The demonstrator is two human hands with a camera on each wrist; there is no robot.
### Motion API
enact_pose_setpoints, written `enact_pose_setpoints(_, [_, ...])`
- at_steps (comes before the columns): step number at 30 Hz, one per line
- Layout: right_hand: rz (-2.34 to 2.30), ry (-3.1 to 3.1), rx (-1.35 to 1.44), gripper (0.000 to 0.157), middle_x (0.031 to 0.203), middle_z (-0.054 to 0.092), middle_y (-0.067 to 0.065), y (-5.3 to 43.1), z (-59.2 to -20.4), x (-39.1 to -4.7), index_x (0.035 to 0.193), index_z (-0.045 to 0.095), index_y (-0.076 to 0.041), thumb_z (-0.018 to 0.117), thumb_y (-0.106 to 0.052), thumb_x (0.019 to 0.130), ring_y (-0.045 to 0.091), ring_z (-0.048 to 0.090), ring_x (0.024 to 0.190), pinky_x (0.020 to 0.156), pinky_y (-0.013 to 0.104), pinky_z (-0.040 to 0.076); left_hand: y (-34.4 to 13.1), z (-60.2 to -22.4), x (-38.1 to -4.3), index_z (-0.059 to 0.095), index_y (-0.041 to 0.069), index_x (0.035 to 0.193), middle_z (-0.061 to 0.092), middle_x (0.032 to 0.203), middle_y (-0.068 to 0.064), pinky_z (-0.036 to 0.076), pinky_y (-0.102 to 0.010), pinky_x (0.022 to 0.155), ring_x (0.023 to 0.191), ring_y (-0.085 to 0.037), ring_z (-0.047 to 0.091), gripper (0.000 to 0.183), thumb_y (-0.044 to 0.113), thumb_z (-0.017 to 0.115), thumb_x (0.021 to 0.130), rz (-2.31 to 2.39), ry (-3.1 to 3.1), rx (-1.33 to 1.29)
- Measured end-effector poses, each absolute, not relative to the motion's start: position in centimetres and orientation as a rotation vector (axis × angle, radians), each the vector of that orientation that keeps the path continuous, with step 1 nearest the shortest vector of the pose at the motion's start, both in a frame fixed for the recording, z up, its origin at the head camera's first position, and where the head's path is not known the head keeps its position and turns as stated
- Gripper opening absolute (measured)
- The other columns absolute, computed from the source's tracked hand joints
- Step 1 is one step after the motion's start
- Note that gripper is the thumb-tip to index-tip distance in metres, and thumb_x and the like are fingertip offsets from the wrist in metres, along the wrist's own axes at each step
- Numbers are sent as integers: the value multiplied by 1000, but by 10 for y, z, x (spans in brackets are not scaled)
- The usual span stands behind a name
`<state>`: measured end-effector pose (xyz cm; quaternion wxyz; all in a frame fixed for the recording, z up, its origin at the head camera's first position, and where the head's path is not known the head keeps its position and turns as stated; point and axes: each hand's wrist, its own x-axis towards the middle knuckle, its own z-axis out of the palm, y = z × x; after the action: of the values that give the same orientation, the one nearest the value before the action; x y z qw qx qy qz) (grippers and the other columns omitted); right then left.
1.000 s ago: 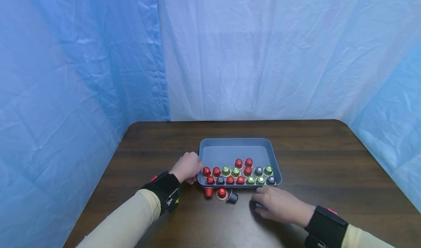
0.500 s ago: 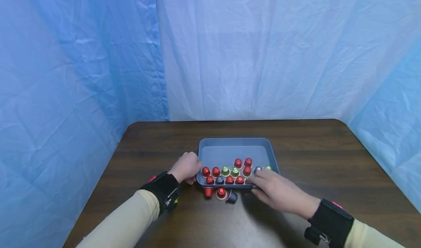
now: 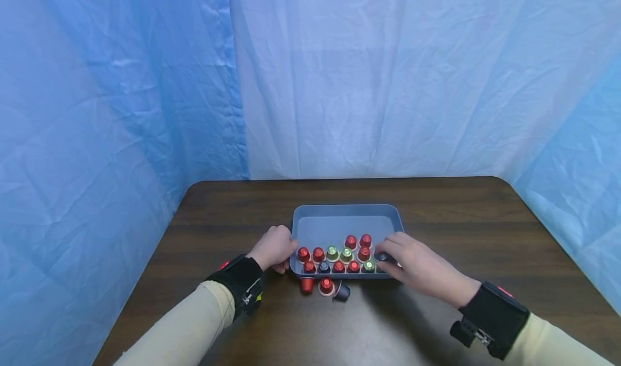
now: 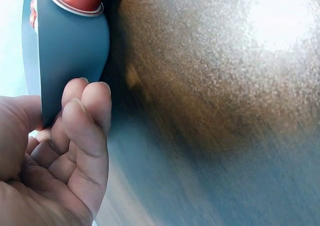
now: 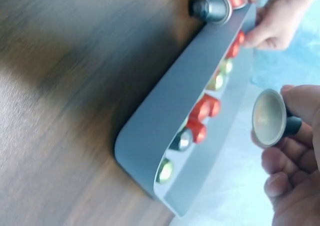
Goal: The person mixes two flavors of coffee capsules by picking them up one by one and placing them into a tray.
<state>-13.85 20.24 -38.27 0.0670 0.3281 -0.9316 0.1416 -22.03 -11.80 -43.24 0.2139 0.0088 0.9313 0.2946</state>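
My left hand (image 3: 274, 247) grips the left rim of a shallow blue-grey tray (image 3: 335, 223); in the left wrist view its thumb and fingers pinch the tray's wall (image 4: 72, 50) near the corner. Over the tray's right part, my right hand (image 3: 419, 266) pinches a dark coffee capsule (image 5: 270, 118) by its wide rim, its pale foil lid facing the right wrist camera. Upright capsules stand in rows along the tray's near side: red (image 3: 303, 255), green (image 3: 332, 253) and dark blue (image 3: 324, 267). The right hand hides those at the right end in the head view.
Just in front of the tray lie a red capsule (image 3: 306, 285), a second red one (image 3: 326, 286) with its lid down, and a tipped dark capsule (image 3: 342, 292). The dark wooden table (image 3: 233, 204) is bounded by blue sheets (image 3: 315, 85).
My right hand has lifted the dark capsule from the table in front of the tray and carried it up over the tray's right part. The left hand has stayed at the rim.
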Motion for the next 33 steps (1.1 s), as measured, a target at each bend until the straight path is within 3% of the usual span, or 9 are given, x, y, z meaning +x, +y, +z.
enact_pose_setpoints(9, [423, -2765, 914, 27, 94, 62, -8, 228, -379, -144, 110, 72, -11, 84, -15, 86, 4, 54, 84, 69, 25, 53, -120, -434, -222, 67, 3, 72, 62, 60, -11, 54, -26, 49, 49, -21, 65, 33, 17, 60, 101, 816, 2582, 43])
enact_pose_setpoints(23, [391, -2726, 842, 28, 93, 68, 1, 252, -367, -151, 106, 72, -4, 85, -8, 82, 12, 64, 83, 68, 31, 58, -119, -433, -220, 67, 3, 73, 61, 59, -10, 53, -26, 50, 49, -21, 65, 32, 18, 61, 102, 817, 2584, 51])
enact_pose_setpoints(33, [473, -2761, 860, 26, 96, 68, -1, 243, -364, -164, 107, 72, -9, 84, -6, 83, 10, 62, 83, 74, 34, 60, -119, -434, -219, 66, 5, 73, 61, 60, -10, 53, -26, 50, 50, -21, 65, 31, 18, 62, 101, 835, 2585, 47])
